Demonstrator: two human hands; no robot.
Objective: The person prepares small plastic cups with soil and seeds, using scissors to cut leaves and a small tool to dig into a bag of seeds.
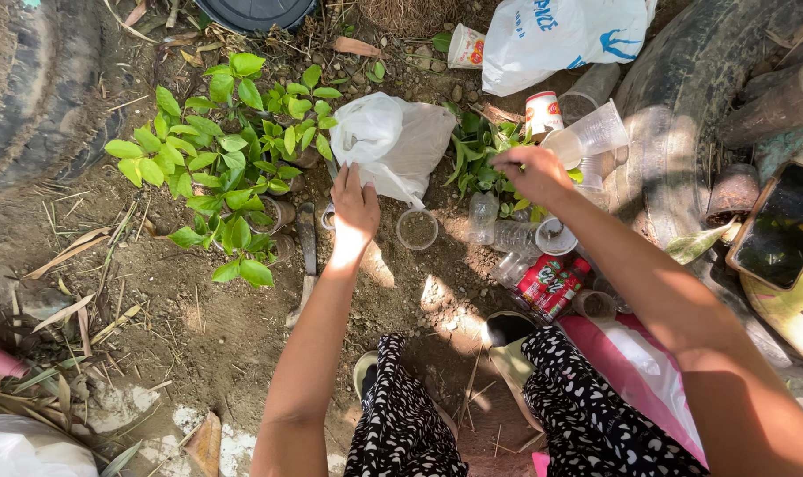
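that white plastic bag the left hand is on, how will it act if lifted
The white plastic bag looks thin and crumpled, so it would probably sag and fold around the left hand. It bulges, so contents may shift. Probably light, and unlikely to roll.

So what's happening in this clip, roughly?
A person crouches on bare soil among young green plants. The left hand rests on a white plastic bag lying on the ground. The right hand reaches over a clutter of clear plastic cups and bottles, though whether it grips anything is unclear. A small clear cup of soil stands between the hands, and old tyres lie at either side.
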